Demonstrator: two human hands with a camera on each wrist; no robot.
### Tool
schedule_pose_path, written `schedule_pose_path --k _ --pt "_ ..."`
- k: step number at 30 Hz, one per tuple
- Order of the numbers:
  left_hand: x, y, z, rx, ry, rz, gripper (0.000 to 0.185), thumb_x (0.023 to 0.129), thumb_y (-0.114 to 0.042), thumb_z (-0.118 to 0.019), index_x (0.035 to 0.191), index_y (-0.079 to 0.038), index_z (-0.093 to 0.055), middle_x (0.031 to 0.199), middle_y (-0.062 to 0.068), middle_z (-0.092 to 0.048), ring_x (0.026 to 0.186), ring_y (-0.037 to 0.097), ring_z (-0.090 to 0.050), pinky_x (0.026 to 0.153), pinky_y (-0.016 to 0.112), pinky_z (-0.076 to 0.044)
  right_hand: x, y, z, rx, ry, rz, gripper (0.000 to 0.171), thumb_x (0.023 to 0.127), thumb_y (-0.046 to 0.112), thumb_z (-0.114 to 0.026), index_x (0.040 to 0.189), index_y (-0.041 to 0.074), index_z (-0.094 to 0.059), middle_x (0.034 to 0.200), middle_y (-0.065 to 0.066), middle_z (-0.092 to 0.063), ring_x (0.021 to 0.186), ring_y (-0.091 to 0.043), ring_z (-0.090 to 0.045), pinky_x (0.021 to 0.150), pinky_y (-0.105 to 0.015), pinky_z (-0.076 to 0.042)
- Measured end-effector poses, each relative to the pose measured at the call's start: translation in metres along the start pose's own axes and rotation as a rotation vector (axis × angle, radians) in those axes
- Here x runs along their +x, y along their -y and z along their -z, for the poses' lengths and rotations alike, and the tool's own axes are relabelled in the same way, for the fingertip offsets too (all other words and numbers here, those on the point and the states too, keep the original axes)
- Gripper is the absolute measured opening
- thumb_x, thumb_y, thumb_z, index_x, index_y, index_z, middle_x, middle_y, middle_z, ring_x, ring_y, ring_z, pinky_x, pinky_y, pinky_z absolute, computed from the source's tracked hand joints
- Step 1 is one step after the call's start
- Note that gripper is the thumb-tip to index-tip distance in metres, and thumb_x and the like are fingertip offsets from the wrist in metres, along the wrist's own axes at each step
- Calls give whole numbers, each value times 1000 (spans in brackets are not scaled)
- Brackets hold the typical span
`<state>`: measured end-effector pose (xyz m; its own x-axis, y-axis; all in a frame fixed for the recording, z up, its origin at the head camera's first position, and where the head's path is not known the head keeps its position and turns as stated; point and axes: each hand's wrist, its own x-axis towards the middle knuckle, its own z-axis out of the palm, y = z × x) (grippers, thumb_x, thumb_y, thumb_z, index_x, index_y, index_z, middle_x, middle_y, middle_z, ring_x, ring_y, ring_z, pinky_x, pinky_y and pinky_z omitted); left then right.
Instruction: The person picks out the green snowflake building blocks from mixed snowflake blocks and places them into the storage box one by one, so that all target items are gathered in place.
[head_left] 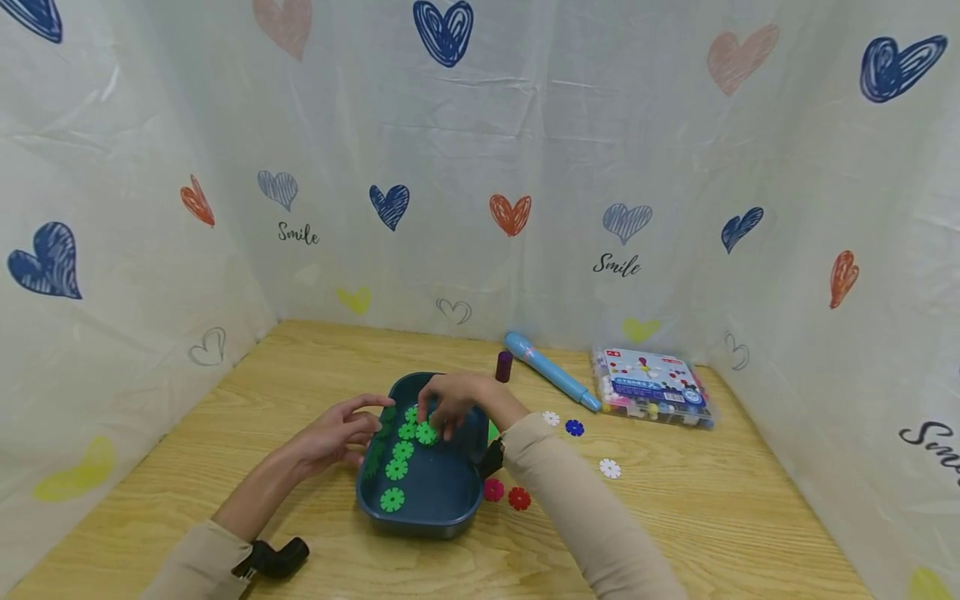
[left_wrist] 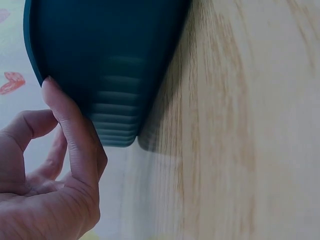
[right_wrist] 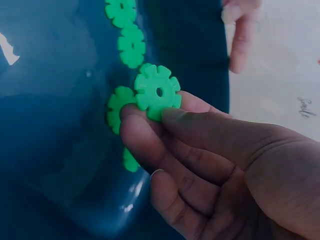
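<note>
A deep dark-blue tray [head_left: 442, 492] with rounded corners stands on the table, a column of green notched discs [head_left: 396, 469] along its left side. Over the far part of the tray, my right hand [head_left: 453, 398] pinches one green notched disc [right_wrist: 158, 92] between thumb and fingers. That disc has a round hole in its middle and overlaps the discs [right_wrist: 131, 46] below it in the right wrist view. At the tray's left rim, my left hand [head_left: 337, 433] touches the edge with a fingertip, its other fingers loosely bent. The left wrist view shows this fingertip [left_wrist: 50, 86] against the rim.
Right of the tray lie a red disc [head_left: 519, 498], a pink disc [head_left: 493, 489], white discs [head_left: 610, 468] and a blue disc [head_left: 574, 427]. Farther back are a dark purple cylinder [head_left: 504, 367], a light-blue tube [head_left: 551, 371] and a clear plastic case [head_left: 652, 387] with a printed label.
</note>
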<state>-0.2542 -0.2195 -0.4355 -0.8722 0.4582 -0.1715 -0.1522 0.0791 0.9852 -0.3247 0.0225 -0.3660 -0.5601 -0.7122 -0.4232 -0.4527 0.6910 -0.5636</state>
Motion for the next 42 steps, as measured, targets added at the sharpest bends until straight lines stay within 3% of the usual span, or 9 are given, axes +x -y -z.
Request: schedule_pose_path --k 11,30,37,42 --pt "3 -4 -2 11 -7 5 45 102 -15 -48 145 -12 -36 98 3 -58 77 12 -60 61 28 -54 6 1 -7 28 65 -98 17 94 6 -61 109 11 -66 81 -11 -75 73 -23 -74 65 -28 -55" --pt "-1 -1 0 -18 14 -1 45 102 -15 -48 146 -10 -34 97 2 -58 81 13 -62 61 26 -55 6 4 -13 -25 60 -110 13 96 13 -62 106 14 -69 84 -7 -74 71 -21 -73 69 -31 -58" --pt "-1 0 0 -18 10 -2 45 102 -15 -48 145 -11 -35 98 3 -58 79 12 -61 61 26 -55 -17 4 2 -58 7 -38 22 98 17 -59 117 7 -67 97 -12 -73 75 -25 -74 70 -36 -59" --pt "0 0 -1 0 -7 6 44 102 -15 -48 145 -11 -36 96 2 -55 78 12 -60 60 26 -55 -45 3 20 -75 -48 19 20 100 17 -57 114 7 -66 99 -15 -71 75 -25 -73 67 -35 -58"
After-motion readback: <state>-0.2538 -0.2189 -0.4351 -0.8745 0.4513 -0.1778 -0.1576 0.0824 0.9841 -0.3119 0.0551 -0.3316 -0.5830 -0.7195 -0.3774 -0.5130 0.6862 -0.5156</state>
